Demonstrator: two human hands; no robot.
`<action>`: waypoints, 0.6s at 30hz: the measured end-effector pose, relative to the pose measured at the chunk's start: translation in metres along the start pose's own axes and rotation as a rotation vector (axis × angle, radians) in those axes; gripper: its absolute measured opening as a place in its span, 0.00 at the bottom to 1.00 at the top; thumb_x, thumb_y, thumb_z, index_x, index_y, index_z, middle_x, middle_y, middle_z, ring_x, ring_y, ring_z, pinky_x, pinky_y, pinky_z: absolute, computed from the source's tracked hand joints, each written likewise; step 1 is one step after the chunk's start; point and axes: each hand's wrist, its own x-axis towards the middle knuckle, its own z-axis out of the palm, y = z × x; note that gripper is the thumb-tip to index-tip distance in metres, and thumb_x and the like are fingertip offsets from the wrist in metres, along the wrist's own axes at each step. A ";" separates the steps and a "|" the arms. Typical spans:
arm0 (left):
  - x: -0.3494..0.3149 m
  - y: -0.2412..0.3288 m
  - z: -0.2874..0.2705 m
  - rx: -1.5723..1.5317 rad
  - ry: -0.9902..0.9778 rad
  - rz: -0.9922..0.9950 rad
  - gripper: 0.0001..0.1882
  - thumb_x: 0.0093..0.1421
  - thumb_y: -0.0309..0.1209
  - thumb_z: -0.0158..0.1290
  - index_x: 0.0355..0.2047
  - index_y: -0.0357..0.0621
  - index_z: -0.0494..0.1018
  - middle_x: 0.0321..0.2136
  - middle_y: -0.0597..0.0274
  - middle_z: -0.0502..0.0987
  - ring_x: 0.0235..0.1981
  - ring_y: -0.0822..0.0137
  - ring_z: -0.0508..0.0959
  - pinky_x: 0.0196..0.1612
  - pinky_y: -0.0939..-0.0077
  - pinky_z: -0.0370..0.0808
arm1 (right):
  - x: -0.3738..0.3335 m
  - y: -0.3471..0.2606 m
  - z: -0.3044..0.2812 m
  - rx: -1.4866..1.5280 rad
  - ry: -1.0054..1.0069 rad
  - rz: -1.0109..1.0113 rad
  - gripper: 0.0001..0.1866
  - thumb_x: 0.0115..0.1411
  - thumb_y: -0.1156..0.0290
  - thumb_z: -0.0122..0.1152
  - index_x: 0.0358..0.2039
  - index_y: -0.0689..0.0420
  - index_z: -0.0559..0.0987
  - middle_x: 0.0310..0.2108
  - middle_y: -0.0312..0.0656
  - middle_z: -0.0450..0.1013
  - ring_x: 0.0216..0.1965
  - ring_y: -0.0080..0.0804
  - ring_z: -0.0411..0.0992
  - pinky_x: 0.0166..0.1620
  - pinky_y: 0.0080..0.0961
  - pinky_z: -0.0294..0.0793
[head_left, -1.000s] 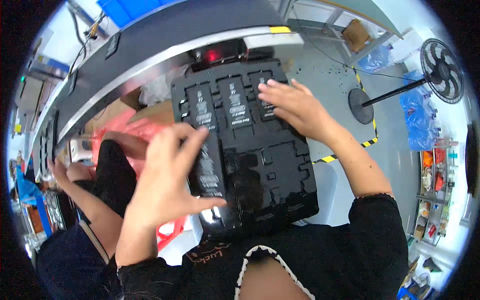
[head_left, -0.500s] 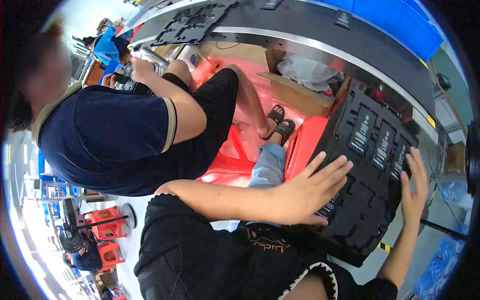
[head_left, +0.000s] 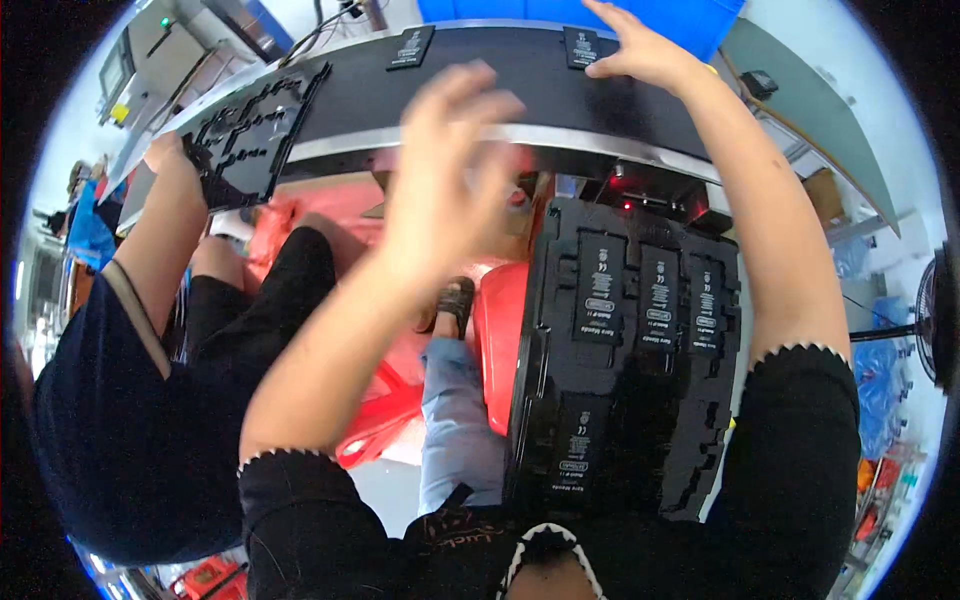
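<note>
My left hand (head_left: 450, 165) is raised in front of the black conveyor belt (head_left: 490, 75), blurred by motion, with its fingers apart and nothing visible in them. My right hand (head_left: 645, 50) reaches over the belt, fingers spread, its thumb at the edge of a flat black battery (head_left: 580, 48). Whether the thumb touches it I cannot tell. Farther left on the belt lies another flat black battery (head_left: 410, 48). On my lap rests a black moulded tray (head_left: 640, 420); three batteries lie side by side in its far row, and a single battery (head_left: 578, 440) lies nearer me at the left.
A co-worker (head_left: 110, 400) sits to my left, a hand on another black tray (head_left: 240, 140) at the belt. The belt's metal edge (head_left: 370, 140) runs between us and it. A blue bin (head_left: 560, 12) stands behind, a fan (head_left: 935, 320) at far right, a red stool (head_left: 500, 330) below.
My head has turned, so the view has swung round. Both hands have left the tray and risen to the belt. The co-worker's hand is now at the other tray.
</note>
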 end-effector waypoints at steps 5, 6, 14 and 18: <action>0.066 -0.156 0.018 0.352 -0.080 -0.053 0.40 0.44 0.34 0.61 0.61 0.47 0.63 0.63 0.42 0.58 0.65 0.47 0.56 0.65 0.60 0.56 | 0.045 0.027 0.002 0.038 -0.457 0.189 0.54 0.38 0.62 0.75 0.65 0.56 0.58 0.64 0.54 0.58 0.65 0.46 0.55 0.65 0.32 0.54; 0.073 -0.182 0.031 0.515 -0.208 -0.108 0.51 0.42 0.40 0.67 0.65 0.45 0.56 0.63 0.37 0.57 0.66 0.46 0.55 0.65 0.62 0.56 | 0.045 0.032 -0.003 0.007 -0.447 0.184 0.53 0.37 0.61 0.75 0.65 0.58 0.59 0.62 0.55 0.60 0.63 0.47 0.58 0.64 0.32 0.57; 0.145 -0.225 0.059 0.021 -0.980 -0.384 0.49 0.45 0.49 0.67 0.66 0.61 0.57 0.55 0.53 0.70 0.55 0.57 0.68 0.59 0.63 0.64 | -0.059 0.006 -0.067 0.610 0.165 0.329 0.14 0.50 0.83 0.59 0.40 0.63 0.78 0.33 0.41 0.75 0.34 0.27 0.72 0.37 0.23 0.74; 0.141 -0.194 0.080 0.180 -0.753 -0.236 0.49 0.47 0.53 0.65 0.60 0.31 0.62 0.48 0.48 0.75 0.48 0.62 0.75 0.54 0.69 0.69 | -0.163 -0.024 -0.108 0.980 0.219 0.486 0.17 0.52 0.76 0.64 0.43 0.63 0.76 0.38 0.46 0.74 0.38 0.34 0.73 0.42 0.27 0.74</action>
